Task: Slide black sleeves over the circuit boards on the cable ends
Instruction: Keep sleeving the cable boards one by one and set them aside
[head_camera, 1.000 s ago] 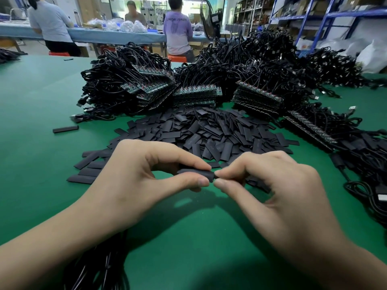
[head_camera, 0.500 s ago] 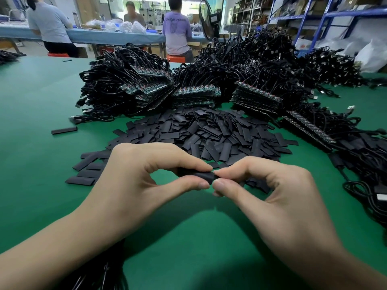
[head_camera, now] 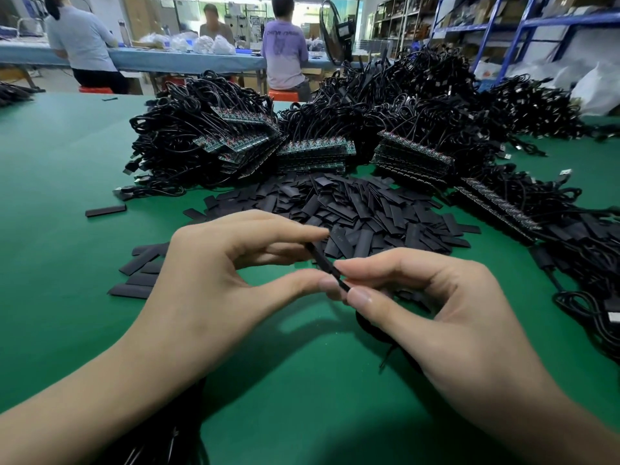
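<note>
A black sleeve (head_camera: pixel 323 263) is held slanted just above the green table, between both hands. My left hand (head_camera: pixel 214 280) pinches its upper end with thumb and forefinger. My right hand (head_camera: pixel 432 310) pinches its lower end; a thin black cable (head_camera: pixel 385 359) trails below that hand. Whether a circuit board sits inside the sleeve is hidden. Behind lies a heap of loose black sleeves (head_camera: pixel 352 209). Beyond it stand stacked circuit boards (head_camera: pixel 315 156) on bundled black cables (head_camera: pixel 201 129).
More cable bundles (head_camera: pixel 577 236) line the right side, and a dark cable bunch (head_camera: pixel 167 431) lies under my left forearm. A stray sleeve (head_camera: pixel 105 210) lies at the left on the green table (head_camera: pixel 302 414). People work at a far bench (head_camera: pixel 151 60); shelving stands back right.
The sleeve has turned from lying level between my fingertips to slanting down toward my right hand. Both hands kept their pinch and stayed at about the same place.
</note>
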